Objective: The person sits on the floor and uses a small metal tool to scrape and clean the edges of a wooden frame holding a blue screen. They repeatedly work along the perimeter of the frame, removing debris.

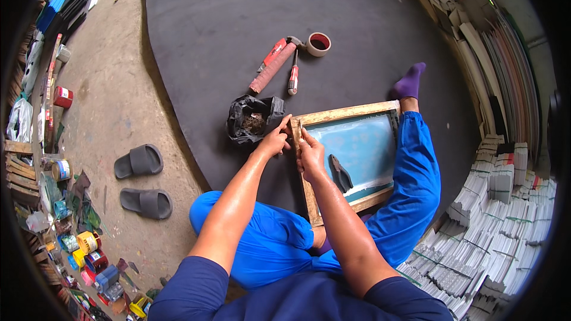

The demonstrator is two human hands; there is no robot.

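Observation:
A wooden screen printing frame (342,111) with blue mesh (363,145) lies tilted across my lap and the dark mat. My left hand (275,141) is at its upper left corner, index finger stretched onto the wood and the other fingers curled against the outer edge. On the left bar, my right hand (311,157) is closed in a pinch; a short thin piece shows above the fingers, too small to name. Dark-handled pliers (340,173) rest on the mesh beside my right hand. A black plastic bag (239,120) with brownish scraps sits just left of my left hand.
Beyond the bag lie a hammer (272,68) with a wrapped handle, a red cutter knife (273,53), a screwdriver (293,79) and a tape roll (319,44). Slippers (140,161) stand on the concrete at left, near paint cans (88,242). Paper stacks (476,214) line the right.

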